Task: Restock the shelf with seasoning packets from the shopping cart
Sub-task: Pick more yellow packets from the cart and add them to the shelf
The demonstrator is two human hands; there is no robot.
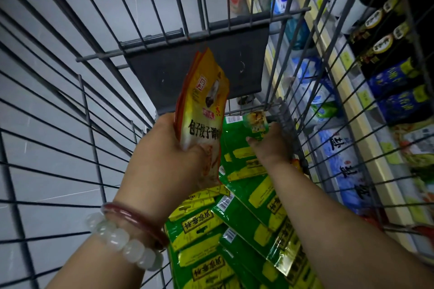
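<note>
packets (246, 225) piled in cart (98, 105), shelf (366, 110) right of cart

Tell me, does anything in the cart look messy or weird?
A bit messy, yes. The green packets lie in a jumbled heap in the cart, overlapping at different angles, some showing barcodes. The left hand grips a stack of yellow packets while the right hand reaches into the far corner. Nothing looks torn or spilled.

I am looking into the wire shopping cart (98, 105); green seasoning packets (246, 218) are lying piled on its bottom. On the right, the shelf (366, 138) is carrying salt bags (342, 159) and dark bottles (385, 54).
</note>
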